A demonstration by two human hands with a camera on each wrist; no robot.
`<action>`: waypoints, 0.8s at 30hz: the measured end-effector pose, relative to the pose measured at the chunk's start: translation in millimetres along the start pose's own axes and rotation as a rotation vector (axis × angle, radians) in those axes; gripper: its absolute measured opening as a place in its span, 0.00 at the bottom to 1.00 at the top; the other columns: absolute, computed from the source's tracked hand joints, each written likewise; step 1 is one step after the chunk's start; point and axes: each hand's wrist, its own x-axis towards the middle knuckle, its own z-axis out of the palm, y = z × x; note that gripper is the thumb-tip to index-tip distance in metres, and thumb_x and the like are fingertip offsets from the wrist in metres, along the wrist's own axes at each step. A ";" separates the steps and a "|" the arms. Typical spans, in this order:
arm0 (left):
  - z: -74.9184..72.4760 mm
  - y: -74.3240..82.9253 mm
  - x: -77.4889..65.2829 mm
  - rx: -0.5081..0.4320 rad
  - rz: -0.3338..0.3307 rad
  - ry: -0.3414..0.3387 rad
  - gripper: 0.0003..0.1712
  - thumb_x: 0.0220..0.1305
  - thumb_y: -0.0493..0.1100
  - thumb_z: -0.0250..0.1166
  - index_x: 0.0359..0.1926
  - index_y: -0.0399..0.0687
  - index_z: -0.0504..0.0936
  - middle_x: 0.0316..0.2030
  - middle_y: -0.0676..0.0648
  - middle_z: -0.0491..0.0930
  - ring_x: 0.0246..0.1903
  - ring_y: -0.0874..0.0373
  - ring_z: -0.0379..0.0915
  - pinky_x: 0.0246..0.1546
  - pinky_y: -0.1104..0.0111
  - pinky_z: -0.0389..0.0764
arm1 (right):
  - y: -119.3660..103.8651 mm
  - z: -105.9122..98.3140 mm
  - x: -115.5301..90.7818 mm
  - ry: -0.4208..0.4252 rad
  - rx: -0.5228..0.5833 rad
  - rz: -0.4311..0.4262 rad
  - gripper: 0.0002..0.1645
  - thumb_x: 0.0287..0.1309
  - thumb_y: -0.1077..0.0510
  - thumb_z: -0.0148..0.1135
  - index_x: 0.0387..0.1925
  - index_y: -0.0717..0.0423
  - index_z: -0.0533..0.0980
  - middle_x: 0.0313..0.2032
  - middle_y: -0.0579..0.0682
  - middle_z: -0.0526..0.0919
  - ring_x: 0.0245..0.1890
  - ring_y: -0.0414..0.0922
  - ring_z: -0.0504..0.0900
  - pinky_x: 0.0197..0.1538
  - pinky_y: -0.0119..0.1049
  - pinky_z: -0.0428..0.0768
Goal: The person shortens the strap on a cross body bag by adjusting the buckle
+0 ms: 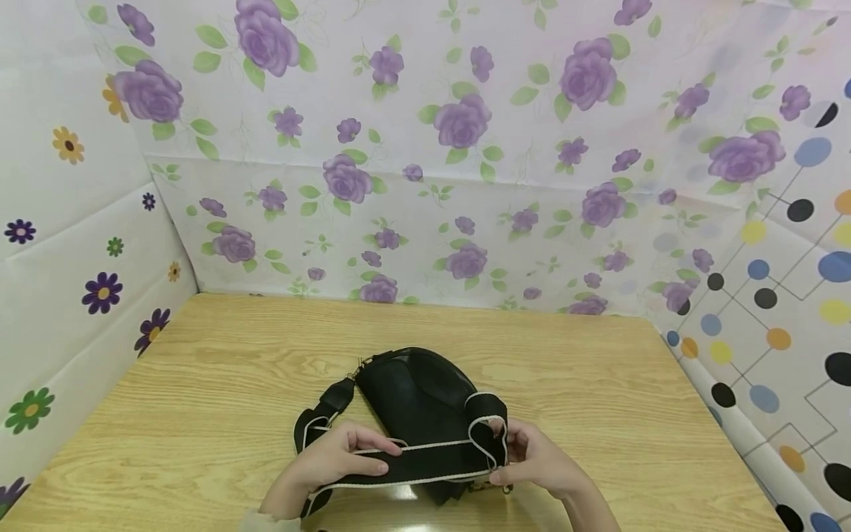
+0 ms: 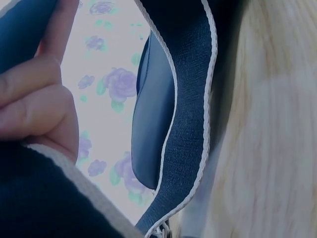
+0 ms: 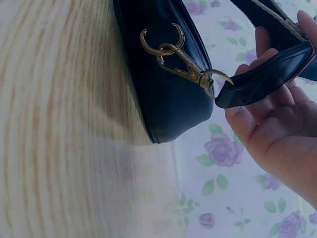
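Observation:
A black half-moon shoulder bag (image 1: 425, 399) lies on the wooden table, its wide black strap (image 1: 432, 462) edged in white and drawn across the front. My left hand (image 1: 335, 458) holds the strap between thumb and fingers; in the left wrist view its fingers (image 2: 42, 101) are bent beside the webbing. At the strap's other end, my right hand (image 1: 538, 458) grips the band where it loops upward. Close up in the right wrist view, a leather strap tab (image 3: 267, 74) lies across the right fingers, joined by a gold swivel clasp (image 3: 185, 69) to a ring on the bag.
The wooden table (image 1: 565, 369) spreads around the bag. A cloth with purple roses (image 1: 465, 185) hangs behind it, a daisy-print cloth (image 1: 73, 295) stands at the left, and a dotted cloth (image 1: 764, 318) at the right.

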 end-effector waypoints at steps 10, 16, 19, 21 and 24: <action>-5.0 -1.1 -5.4 -0.022 -0.044 0.014 0.14 0.54 0.34 0.63 0.40 0.26 0.78 0.33 0.47 0.82 0.30 0.67 0.72 0.33 0.75 0.74 | 1.8 -1.8 -2.1 0.020 -0.019 0.008 0.28 0.43 0.70 0.64 0.46 0.80 0.65 0.35 0.46 0.78 0.31 0.38 0.75 0.36 0.28 0.73; -4.7 -2.3 -5.1 -0.017 -0.028 0.034 0.13 0.54 0.34 0.63 0.38 0.24 0.79 0.31 0.44 0.82 0.27 0.68 0.72 0.29 0.75 0.74 | 2.4 -2.6 -1.7 0.008 -0.036 0.022 0.23 0.44 0.69 0.64 0.47 0.61 0.72 0.36 0.44 0.78 0.31 0.38 0.75 0.35 0.28 0.73; -4.8 -2.4 -5.2 -0.020 -0.014 0.042 0.13 0.54 0.33 0.63 0.37 0.24 0.79 0.30 0.45 0.82 0.27 0.68 0.73 0.28 0.76 0.74 | 2.3 -2.6 -2.1 0.012 -0.047 0.023 0.24 0.44 0.69 0.64 0.47 0.67 0.70 0.35 0.45 0.77 0.30 0.37 0.74 0.33 0.28 0.73; -5.1 -2.3 -5.4 -0.025 -0.003 0.044 0.12 0.54 0.33 0.63 0.36 0.24 0.79 0.29 0.47 0.82 0.26 0.68 0.73 0.27 0.76 0.74 | 1.7 -2.1 -2.4 0.026 -0.038 0.037 0.25 0.43 0.69 0.65 0.46 0.73 0.68 0.34 0.46 0.78 0.30 0.37 0.74 0.32 0.27 0.72; -5.6 -2.1 -6.0 -0.038 0.008 0.046 0.12 0.53 0.32 0.63 0.35 0.23 0.78 0.27 0.47 0.82 0.24 0.68 0.73 0.25 0.77 0.73 | 1.0 -1.7 -2.2 0.027 -0.036 0.031 0.28 0.43 0.70 0.63 0.46 0.81 0.64 0.34 0.47 0.78 0.30 0.37 0.74 0.32 0.27 0.72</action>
